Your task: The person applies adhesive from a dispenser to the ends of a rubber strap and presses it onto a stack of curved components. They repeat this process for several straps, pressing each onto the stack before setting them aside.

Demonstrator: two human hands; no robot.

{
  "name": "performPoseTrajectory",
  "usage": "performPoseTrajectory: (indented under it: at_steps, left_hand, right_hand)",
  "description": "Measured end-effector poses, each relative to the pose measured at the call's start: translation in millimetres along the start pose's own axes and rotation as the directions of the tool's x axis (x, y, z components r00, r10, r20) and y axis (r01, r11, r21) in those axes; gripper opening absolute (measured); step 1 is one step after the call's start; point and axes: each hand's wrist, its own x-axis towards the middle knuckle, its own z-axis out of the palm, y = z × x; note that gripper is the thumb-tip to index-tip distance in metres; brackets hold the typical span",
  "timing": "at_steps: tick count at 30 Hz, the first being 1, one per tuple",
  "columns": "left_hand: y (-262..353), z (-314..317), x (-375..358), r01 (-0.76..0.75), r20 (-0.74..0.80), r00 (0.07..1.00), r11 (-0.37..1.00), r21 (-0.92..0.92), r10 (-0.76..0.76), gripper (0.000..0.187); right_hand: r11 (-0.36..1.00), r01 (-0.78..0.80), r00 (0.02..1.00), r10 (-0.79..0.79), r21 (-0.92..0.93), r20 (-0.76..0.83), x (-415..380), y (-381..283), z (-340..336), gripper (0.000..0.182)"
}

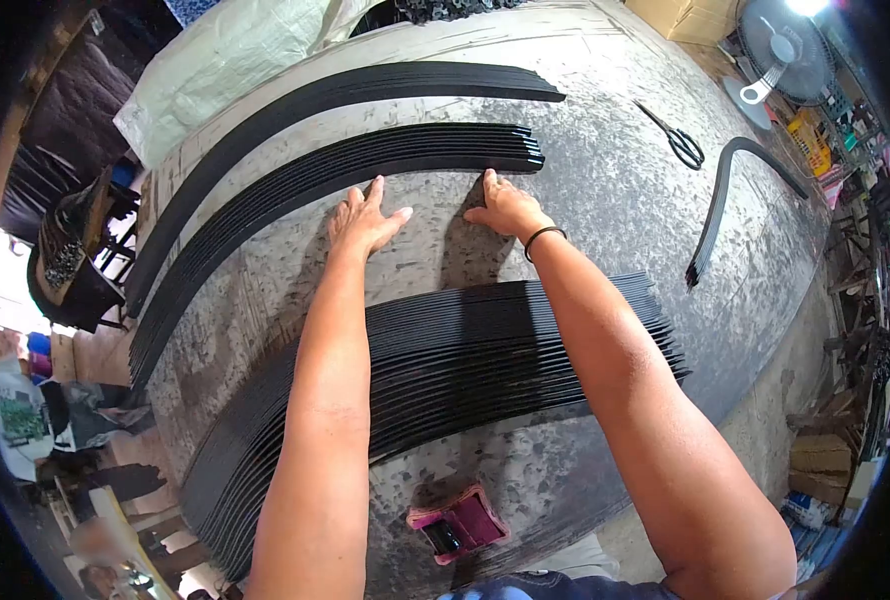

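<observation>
Both arms reach forward over a worn grey table. My left hand (363, 222) is open, fingers spread, its fingertips right at the near edge of a row of long black strips (365, 152). My right hand (510, 208) is open too, its index finger pointing at the same edge, close to the strips' right ends. These strips lie side by side and curve down to the left in this view. Behind them lies another row of black strips (365, 82). Under my forearms spreads a wider stack of black strips (445, 350), partly hidden by the arms.
Scissors with black handles (683, 148) lie at the right, near a short bent black strip (722, 190). A pink pouch (460, 524) with a dark object on it sits at the near edge. A fan (785, 50) stands back right; a pale sack (220, 75) lies back left.
</observation>
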Motion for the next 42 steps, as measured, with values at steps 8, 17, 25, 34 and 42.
performPoseTrajectory:
  at_steps: [8,17,25,34,42]
  left_hand:
    - [-0.7,1.6,1.2,0.002,-0.002,1.0,1.0,0.015,-0.002,0.082]
    - [-13.1,8.0,0.1,-0.027,-0.047,0.999,1.0,-0.003,0.027,0.086]
    - [-83.9,-2.2,-14.3,0.169,-0.087,0.981,0.982,-0.079,-0.176,0.093]
    - [-93.8,-5.7,-13.1,0.158,-0.067,0.984,0.978,-0.134,-0.168,0.097]
    - [-89.1,-8.4,-14.2,0.194,-0.106,0.975,0.981,-0.024,-0.196,0.101]
  right_hand:
    - [0.999,-0.04,0.999,0.04,0.034,0.011,-3.1,-2.0,-5.7,0.102]
    - [0.998,-0.034,0.999,0.034,0.048,-0.002,-2.6,-0.3,-5.0,0.1]
    - [0.998,0.066,0.998,-0.065,0.01,-0.013,10.7,13.7,5.9,0.097]
    - [0.997,0.072,0.996,-0.072,-0.005,-0.055,11.6,13.7,8.2,0.092]
    - [0.998,-0.028,0.998,0.031,0.056,-0.05,-11.9,-12.3,-6.1,0.063]
